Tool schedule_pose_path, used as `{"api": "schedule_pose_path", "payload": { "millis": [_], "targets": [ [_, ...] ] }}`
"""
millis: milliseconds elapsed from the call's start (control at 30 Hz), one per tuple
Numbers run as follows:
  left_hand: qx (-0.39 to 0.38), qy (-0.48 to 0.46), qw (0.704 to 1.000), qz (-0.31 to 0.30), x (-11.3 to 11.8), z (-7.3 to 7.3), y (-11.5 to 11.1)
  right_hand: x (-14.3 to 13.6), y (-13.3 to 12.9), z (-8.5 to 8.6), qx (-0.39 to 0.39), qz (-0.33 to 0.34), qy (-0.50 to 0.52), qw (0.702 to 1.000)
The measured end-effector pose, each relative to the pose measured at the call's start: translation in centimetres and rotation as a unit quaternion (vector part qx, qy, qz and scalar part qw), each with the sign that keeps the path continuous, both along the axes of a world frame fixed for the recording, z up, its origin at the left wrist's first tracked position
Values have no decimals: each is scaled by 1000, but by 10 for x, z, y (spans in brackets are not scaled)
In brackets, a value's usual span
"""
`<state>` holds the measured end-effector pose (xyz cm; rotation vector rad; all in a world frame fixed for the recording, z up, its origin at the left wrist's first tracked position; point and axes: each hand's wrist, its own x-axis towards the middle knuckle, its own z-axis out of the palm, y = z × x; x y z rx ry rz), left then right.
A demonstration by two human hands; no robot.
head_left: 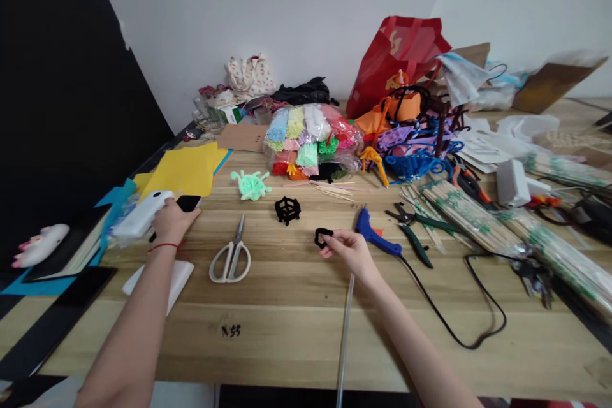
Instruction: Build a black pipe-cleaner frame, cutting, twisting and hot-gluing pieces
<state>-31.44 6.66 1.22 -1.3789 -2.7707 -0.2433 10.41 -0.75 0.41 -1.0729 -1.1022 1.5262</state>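
On the left, my left hand (171, 223) reaches over a flat black object (190, 203) that juts out on both sides of it. Its fingers look bent around this object and are partly hidden, next to a long white case (143, 211). My right hand (345, 250) pinches a small black fuzzy pipe-cleaner ring (323, 238) between thumb and fingers, just above the table. A black pipe-cleaner frame shaped like a web (287, 210) lies to its left, with a mint-green pipe-cleaner piece (251, 185) behind. White-handled scissors (231, 258) lie between my hands.
A blue glue gun (375, 234) with a long clear stick and black cord lies by my right forearm. Green-handled pliers (415, 243) and bundled wooden sticks (471, 213) are further right. Bagged pipe cleaners (310, 140) and a red bag (396, 57) stand behind.
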Motion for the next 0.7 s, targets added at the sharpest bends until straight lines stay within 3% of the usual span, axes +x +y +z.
{"api": "schedule_pose_path", "payload": {
  "millis": [167, 267, 367, 433, 500, 567, 633, 700],
  "targets": [
    [29, -17, 999, -4, 3, 2, -3, -3, 1, -5, -16, 1, 12, 1000],
    [47, -26, 998, -13, 14, 10, -8, -4, 1, -8, -35, -2, 28, 999],
    [164, 14, 984, -62, 45, 27, -22, -5, 2, -9, -44, -11, 37, 998],
    [273, 22, 957, -94, 80, 39, -35, -5, 2, -9, -47, -18, 36, 998],
    [348, -16, 922, -171, 124, 49, -49, -5, 3, -10, -50, -22, 34, 998],
    [360, -91, 884, -285, 172, 53, -61, -5, 3, -12, -50, -20, 32, 998],
    [284, -169, 842, -427, 214, 50, -69, -5, 4, -16, -43, -15, 29, 999],
    [196, -230, 802, -516, 244, 40, -72, -4, 4, -20, -28, -11, 19, 999]
  ]
}}
